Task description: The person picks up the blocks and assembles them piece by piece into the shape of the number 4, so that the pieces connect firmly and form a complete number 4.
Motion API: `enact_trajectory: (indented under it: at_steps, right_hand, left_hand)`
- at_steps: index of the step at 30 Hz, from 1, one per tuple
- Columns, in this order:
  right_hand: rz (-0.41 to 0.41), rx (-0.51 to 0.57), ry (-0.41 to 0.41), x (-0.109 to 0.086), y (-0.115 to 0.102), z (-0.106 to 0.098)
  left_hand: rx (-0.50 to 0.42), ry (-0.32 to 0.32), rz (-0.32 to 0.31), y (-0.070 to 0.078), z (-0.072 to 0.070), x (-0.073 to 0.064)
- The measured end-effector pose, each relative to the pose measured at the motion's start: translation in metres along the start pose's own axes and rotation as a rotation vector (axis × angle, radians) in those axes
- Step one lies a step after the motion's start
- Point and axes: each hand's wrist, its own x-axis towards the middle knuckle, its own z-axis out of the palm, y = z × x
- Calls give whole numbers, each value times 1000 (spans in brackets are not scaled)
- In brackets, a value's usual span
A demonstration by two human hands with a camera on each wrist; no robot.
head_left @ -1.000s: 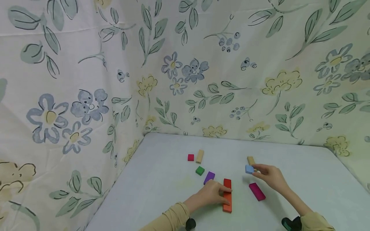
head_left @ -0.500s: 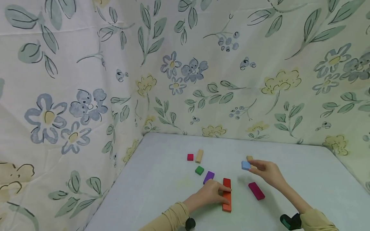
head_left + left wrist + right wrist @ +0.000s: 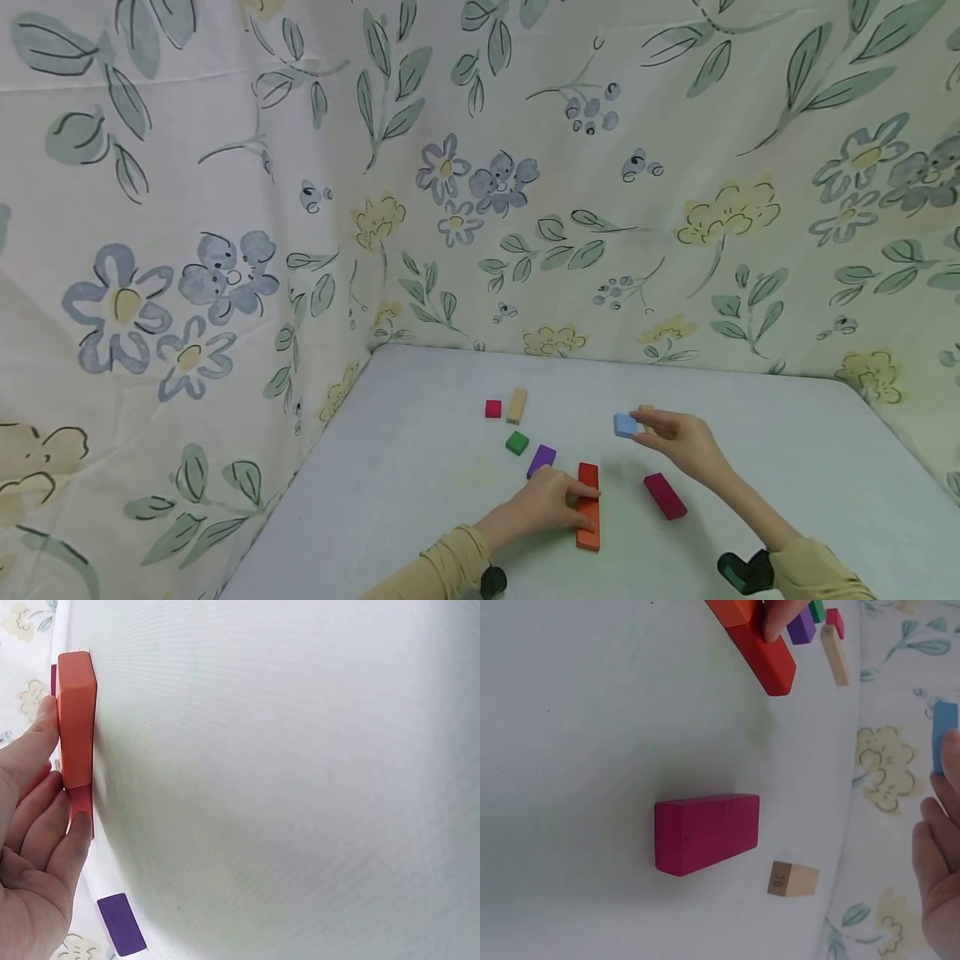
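Observation:
My left hand [image 3: 546,500] holds an orange wooden block [image 3: 588,537] and a red block [image 3: 588,475], which lie end to end on the table. Its thumb rests on the orange one and fingertips touch the red one, as the left wrist view [image 3: 81,814] shows. With thumb and fingers, my right hand [image 3: 686,443] pinches a light blue block [image 3: 625,425] above the table. Behind that hand, a natural wood block [image 3: 793,879] is mostly hidden in the head view. Nearer than the right hand lies a magenta block [image 3: 665,496].
Beyond the left hand lie a purple block [image 3: 542,460], a green block [image 3: 517,442], a small crimson block [image 3: 492,409] and another natural wood block [image 3: 517,406]. The white table [image 3: 420,467] ends at a flowered cloth [image 3: 570,275] behind and to the left.
My right hand has carried the light blue block leftward and slightly away from me, off the natural wood block's near side. The left hand stays on the orange and red blocks.

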Motion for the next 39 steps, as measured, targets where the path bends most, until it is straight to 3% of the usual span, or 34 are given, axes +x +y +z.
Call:
enact_trajectory:
  at_steps: [22,39]
  right_hand:
    - [-25,20,0,7,-8,19]
    - [28,26,-26,8,-1,36]
  left_hand:
    - [-2,-17,17,1,-3,-1]
    - [22,-4,32,0,-1,0]
